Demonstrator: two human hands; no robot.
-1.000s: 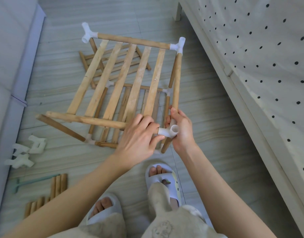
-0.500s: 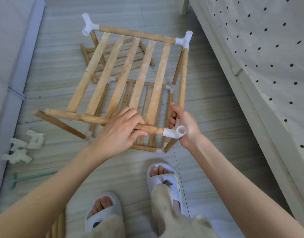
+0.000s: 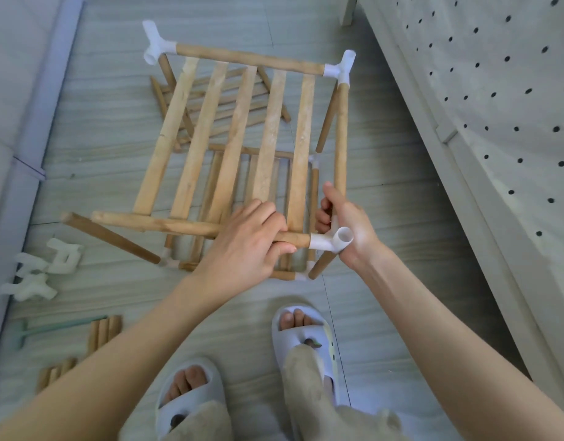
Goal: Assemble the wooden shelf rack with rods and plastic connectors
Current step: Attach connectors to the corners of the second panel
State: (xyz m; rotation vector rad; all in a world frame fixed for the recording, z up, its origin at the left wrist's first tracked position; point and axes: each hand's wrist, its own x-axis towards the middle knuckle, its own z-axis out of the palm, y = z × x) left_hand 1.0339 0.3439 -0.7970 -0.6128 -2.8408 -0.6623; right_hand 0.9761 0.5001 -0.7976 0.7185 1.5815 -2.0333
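Rack (image 3: 242, 144) of wooden slats and round rods stands half-built on the pale floor (image 3: 385, 218) in the middle of the frame, its slatted top tilted toward the person. White plastic connectors cap three corners of that top; the near-left corner has bare rod ends. The left hand (image 3: 245, 246) is curled around the near rod (image 3: 153, 222), just left of the near-right connector (image 3: 330, 241). The right hand (image 3: 349, 226) wraps around the side rod (image 3: 340, 138) where it enters that same connector, thumb pointing up along the wood. A second slatted shelf (image 3: 223, 100) lies flat on the floor beyond, seen through the slats. At the left edge, loose white connectors (image 3: 48, 268) sit in a small heap, and near the lower left lie spare rods (image 3: 104, 332) beside a pale green mallet (image 3: 45, 329). Two feet in light slippers (image 3: 306, 335) stand at the bottom. A spotted bed cover (image 3: 497, 90) fills the upper right.
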